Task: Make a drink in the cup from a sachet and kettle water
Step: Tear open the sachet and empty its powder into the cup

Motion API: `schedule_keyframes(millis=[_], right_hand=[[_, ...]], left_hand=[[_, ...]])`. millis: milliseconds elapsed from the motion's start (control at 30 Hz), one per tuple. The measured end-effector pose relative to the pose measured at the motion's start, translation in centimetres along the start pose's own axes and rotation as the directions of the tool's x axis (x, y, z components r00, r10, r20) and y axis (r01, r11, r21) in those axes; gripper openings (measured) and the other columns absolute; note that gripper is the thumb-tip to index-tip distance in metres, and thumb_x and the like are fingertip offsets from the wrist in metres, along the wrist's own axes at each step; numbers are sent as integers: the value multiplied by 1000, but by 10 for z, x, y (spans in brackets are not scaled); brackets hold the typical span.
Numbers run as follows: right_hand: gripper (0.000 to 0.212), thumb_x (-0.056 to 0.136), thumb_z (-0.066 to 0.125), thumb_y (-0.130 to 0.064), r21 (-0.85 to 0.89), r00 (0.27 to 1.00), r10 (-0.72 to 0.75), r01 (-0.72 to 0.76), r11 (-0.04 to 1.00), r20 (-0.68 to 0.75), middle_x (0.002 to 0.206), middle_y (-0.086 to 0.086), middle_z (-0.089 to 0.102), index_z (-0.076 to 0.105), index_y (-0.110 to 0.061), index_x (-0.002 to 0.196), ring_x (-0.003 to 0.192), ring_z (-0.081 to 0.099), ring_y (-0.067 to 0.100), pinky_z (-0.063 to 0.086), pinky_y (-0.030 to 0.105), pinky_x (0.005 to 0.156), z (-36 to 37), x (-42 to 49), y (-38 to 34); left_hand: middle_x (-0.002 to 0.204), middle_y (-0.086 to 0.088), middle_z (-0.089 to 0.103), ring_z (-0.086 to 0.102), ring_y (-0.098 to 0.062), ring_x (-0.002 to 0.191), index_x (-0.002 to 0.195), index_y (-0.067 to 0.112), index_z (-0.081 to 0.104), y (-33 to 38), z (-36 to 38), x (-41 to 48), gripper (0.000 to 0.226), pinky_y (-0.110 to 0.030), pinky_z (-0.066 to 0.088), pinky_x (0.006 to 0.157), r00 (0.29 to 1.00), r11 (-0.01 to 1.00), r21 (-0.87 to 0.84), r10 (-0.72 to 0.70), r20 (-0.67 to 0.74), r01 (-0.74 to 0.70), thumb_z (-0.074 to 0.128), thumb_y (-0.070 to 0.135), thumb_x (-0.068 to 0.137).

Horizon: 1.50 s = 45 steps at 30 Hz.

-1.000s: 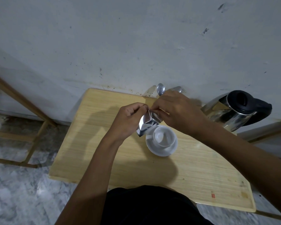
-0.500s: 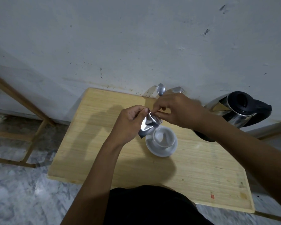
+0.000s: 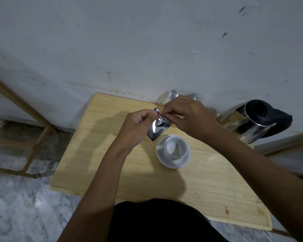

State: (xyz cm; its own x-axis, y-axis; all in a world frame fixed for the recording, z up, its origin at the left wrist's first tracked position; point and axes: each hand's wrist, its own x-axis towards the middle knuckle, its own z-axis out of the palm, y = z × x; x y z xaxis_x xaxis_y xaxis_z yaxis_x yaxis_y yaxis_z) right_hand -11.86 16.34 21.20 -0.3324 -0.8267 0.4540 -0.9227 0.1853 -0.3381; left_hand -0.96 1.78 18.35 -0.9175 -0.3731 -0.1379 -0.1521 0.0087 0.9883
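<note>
sachet (image 3: 158, 127): silvery foil, shiny, creased
cup (image 3: 177, 147): white glazed ceramic, smooth, glossy
saucer (image 3: 172, 164): same white glossy glaze
kettle (image 3: 240, 124): polished metal body, mirror-bright; lid and handle black matt plastic
spoon (image 3: 173, 94): bright metal
desk (image 3: 129, 172): pale wood, fine straight grain, matt
wall (image 3: 147, 41): grey plaster, matt, scuffed, speckled
floor (image 3: 16, 198): grey-white veined stone, slight sheen

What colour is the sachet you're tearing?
Shiny silver foil; the sachet shows best in the head view, pinched by both hands.

On pale wooden counter (image 3: 98, 154): white saucer (image 3: 171, 163) under cup (image 3: 177, 145); steel kettle (image 3: 248, 123) far right; spoon (image 3: 173, 94), fork (image 3: 194, 96) at far edge.
</note>
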Motion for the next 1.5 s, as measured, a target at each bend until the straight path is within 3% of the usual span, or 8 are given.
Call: schedule_keyframes(millis=[300,567,767,900,1100,1233,1367,1500], right_hand=[[7,82,75,-4,59,952,95,-81,995,-292,85,7,74,75,-2,88,82,68,19,53,33,79,22,-20,-7],[8,80,76,-2,154,882,258,-214,965,-393,88,-4,70,75,-3,88,83,66,12,50,19,80,26,-39,-21],[8,84,72,-9,334,812,438,-320,887,-386,91,1,73,75,-8,91,89,69,14,54,28,81,30,-56,-29],[14,85,72,-8,428,693,610,-451,783,-385,89,-9,72,71,-20,92,88,67,2,49,14,79,23,-58,-34],[11,87,72,-18,633,523,850,-640,435,-55,83,-3,75,69,-22,97,78,69,6,50,13,68,31,-60,-19],[16,83,77,-23,536,460,870,-787,305,179,83,-3,75,70,-19,97,64,64,-2,43,5,53,60,-50,2],[17,87,73,-17,441,493,814,-832,337,309,93,4,73,73,-9,102,75,63,6,45,7,61,100,-31,26],[12,89,68,-11,230,508,727,-860,455,462,89,3,68,73,-8,99,77,62,13,47,22,68,141,-15,47]], left_hand=[[81,-1,70,61,2,69,84,23,73,-2,1,8,22,-3,46,65,998,997,-74,-21,-55,17,53,26,94],[75,12,70,62,3,70,84,25,72,-13,4,10,23,-11,47,68,997,992,-121,-42,-64,34,52,26,96],[63,16,68,57,4,57,85,26,72,-19,3,12,25,-10,45,57,997,992,-120,-45,-65,37,50,25,97],[60,18,64,55,5,57,95,19,72,-29,-1,14,24,-10,45,59,994,989,-132,-71,-89,59,50,27,97],[88,10,74,65,-11,89,93,29,74,-42,-15,14,16,-33,52,90,976,965,-199,-194,-96,172,58,29,92],[104,-1,72,65,-16,94,110,19,72,-55,-24,9,25,-38,53,91,953,936,-247,-285,-104,253,61,30,90],[103,0,71,66,-17,94,106,23,73,-68,-32,0,21,-35,54,86,941,929,-243,-315,-122,279,58,29,92],[111,-5,70,65,-18,98,110,20,71,-79,-38,-3,23,-34,56,83,930,932,-221,-328,-169,288,56,27,93]])
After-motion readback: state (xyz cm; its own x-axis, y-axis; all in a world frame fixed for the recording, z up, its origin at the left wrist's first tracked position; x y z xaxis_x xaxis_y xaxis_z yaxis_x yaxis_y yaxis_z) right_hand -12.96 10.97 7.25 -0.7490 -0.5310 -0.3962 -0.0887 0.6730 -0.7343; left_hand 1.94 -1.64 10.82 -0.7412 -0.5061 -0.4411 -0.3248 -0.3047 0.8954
